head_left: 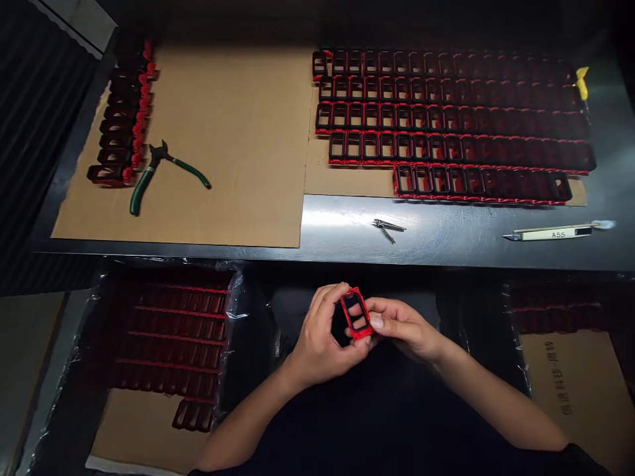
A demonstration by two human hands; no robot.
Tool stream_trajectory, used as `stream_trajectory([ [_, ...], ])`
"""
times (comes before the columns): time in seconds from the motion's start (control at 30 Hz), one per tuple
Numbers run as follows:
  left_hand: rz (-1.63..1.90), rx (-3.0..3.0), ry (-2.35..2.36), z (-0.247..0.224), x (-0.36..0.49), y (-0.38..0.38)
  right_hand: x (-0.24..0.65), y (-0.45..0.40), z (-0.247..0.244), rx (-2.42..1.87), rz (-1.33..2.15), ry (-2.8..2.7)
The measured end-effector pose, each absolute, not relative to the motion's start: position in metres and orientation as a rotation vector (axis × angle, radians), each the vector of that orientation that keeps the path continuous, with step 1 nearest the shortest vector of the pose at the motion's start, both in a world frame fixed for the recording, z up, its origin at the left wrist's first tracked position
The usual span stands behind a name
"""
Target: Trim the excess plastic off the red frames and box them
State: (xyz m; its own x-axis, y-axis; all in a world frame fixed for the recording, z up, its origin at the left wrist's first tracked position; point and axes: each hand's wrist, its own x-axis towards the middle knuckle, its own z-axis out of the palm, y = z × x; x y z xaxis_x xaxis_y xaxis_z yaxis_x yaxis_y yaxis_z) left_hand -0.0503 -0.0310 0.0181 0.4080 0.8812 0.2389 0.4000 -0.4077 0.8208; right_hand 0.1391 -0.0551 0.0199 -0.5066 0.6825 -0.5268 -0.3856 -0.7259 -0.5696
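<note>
two hands [361,330] hold one red-black frame [351,291] between them

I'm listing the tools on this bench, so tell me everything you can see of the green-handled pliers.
The green-handled pliers have a dark, metal-looking head and two slim, smooth-looking green grips, probably plastic or rubber. They lie flat on the brown cardboard, head pointing away from the person. The handles are spread wide, one towards the person and the other off to the right. The head sits close beside the left-hand column of frames; whether they touch is unclear. No one is holding them.
</note>
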Motion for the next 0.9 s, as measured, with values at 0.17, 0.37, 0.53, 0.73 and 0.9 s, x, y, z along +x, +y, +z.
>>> stream_trajectory([
  [0.17, 0.963, 2.102, 1.074, 0.019, -0.048, -0.027, 0.139, -0.051, 0.022, -1.007, 2.260, -0.447],
  [0.37, 0.889, 2.012, 1.120, 0.017, -0.054, -0.028, 0.136, -0.050, 0.023, -1.080, 2.171, -0.393],
  [0.53, 0.921, 1.639, 1.016, 0.016, -0.062, -0.032, 0.136, -0.050, 0.022, -1.183, 1.893, -0.500],
  [0.73, 0.885, 1.385, 1.063, 0.021, -0.065, -0.030, 0.141, -0.045, 0.023, -1.193, 1.559, -0.915],
  [0.9, 0.738, 1.615, 1.224, 0.042, -0.080, -0.033, 0.131, -0.032, 0.024, -1.196, 1.562, -1.351],
])
